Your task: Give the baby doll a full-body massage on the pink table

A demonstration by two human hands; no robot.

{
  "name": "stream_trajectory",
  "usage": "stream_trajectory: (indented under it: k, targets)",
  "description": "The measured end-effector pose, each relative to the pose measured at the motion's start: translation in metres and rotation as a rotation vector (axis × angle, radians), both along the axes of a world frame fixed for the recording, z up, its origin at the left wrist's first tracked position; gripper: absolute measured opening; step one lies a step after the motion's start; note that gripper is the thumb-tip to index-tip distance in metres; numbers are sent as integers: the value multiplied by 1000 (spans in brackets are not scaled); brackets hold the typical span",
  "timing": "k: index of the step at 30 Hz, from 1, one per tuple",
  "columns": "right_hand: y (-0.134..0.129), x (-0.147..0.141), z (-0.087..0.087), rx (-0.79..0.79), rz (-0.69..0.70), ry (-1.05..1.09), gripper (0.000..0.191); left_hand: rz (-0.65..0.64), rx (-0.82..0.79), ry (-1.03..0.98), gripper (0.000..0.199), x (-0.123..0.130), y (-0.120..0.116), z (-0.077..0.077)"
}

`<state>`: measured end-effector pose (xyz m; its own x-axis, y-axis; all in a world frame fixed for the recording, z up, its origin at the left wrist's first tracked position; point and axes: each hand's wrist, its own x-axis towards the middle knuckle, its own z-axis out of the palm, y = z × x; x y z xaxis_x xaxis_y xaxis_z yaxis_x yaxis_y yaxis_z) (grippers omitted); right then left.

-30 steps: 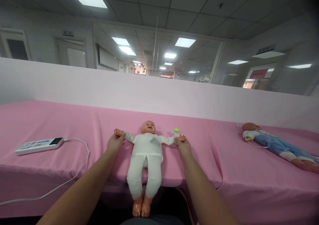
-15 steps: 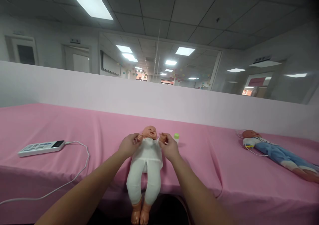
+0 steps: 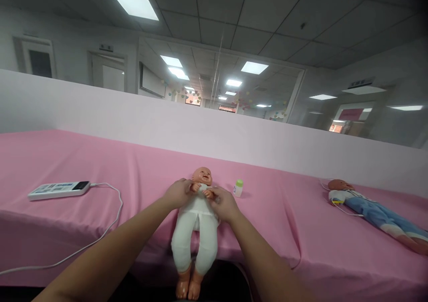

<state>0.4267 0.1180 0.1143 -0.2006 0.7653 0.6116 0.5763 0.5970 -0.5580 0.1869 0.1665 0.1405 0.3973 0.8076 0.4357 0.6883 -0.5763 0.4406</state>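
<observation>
on pink cloth (image 3: 264,230) the white-clad doll (image 3: 200,210) lies face-up between left fingers (image 3: 186,186) and right fingers (image 3: 219,195) — both gripping its arms (image 3: 196,187).

Held doll's clothes (image 3: 201,209) — white; cloth (image 3: 264,204) — pink.

Left hand (image 3: 179,193) and right hand (image 3: 225,204), holding doll (image 3: 199,207)

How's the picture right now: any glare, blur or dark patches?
Head view: large ceiling light blown out white, upper right corner dark; same view: doll clear enough, shine on its feet, print on the white device too small to read.
</observation>
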Motion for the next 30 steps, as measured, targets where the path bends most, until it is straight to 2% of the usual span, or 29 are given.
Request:
stream_trajectory:
  k: [2,4,6,8,11,15,18,20,22,24,27,30]
  targets:
    - [15,11,-3,-74,-39,304,31,69,-146,-305,25,-6,13,-3]
    - [29,27,-8,-158,-118,611,39,126,-304,-638,37,-14,27,-10]
    - [39,45,-17,-247,-198,851,47,170,-443,-944,43,-24,39,-23]
    - [46,64,-30,-327,-273,1012,47,214,-555,-1182,40,-35,49,-38]
    - [51,88,-51,-422,-364,1103,38,267,-633,-1350,21,-48,60,-54]
    - [52,100,-62,-464,-434,1175,37,235,-625,-1381,20,-53,60,-58]
    - [44,90,-53,-384,-428,1160,46,159,-542,-1321,34,-50,51,-54]
    - [34,75,-43,-249,-376,1027,54,109,-452,-1206,46,-46,44,-52]
    - [22,57,-32,-112,-299,805,56,80,-362,-1070,54,-40,37,-50]
    - [10,39,-24,-23,-193,553,48,51,-275,-903,52,-32,29,-48]
    - [-4,20,-17,58,-25,159,36,-50,-90,-516,42,-21,15,-44]
    - [-10,12,-14,98,51,-113,35,-117,87,-180,38,-16,5,-40]
